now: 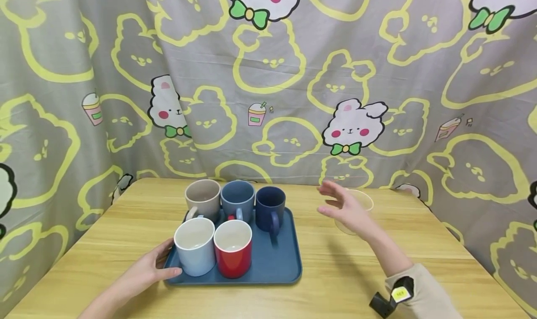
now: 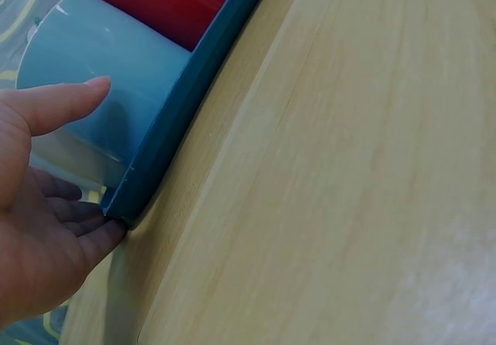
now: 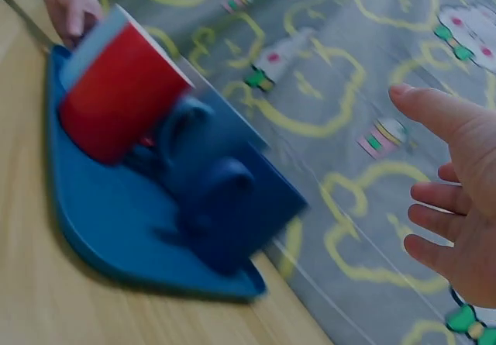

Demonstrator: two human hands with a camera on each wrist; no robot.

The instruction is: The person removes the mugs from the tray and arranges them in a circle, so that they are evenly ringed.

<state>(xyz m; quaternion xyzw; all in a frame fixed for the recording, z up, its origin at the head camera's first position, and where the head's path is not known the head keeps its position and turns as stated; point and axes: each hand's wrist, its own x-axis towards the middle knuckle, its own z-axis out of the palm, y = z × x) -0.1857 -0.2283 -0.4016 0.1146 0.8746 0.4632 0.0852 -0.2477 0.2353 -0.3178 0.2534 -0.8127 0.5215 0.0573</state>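
Note:
A dark blue tray [image 1: 274,263] bears several mugs. In its front row stand a light blue mug [image 1: 195,253] and a red mug [image 1: 233,259]. Behind them are a beige mug [image 1: 203,198], a mid-blue mug [image 1: 237,200] and a navy mug [image 1: 270,211] with its handle toward me. My left hand [image 1: 147,267] is at the tray's left front corner; in the left wrist view its fingertips [image 2: 105,236] touch the outer edge, while the thumb stands out before the light blue mug. My right hand [image 1: 348,211] is in the air right of the tray, fingers spread and holding nothing.
Behind and partly hidden by the right hand, a see-through round thing with a pale yellow rim [image 1: 372,201] shows on the wooden table [image 1: 327,281]. A grey patterned curtain [image 1: 285,95] hangs behind the table and at both sides.

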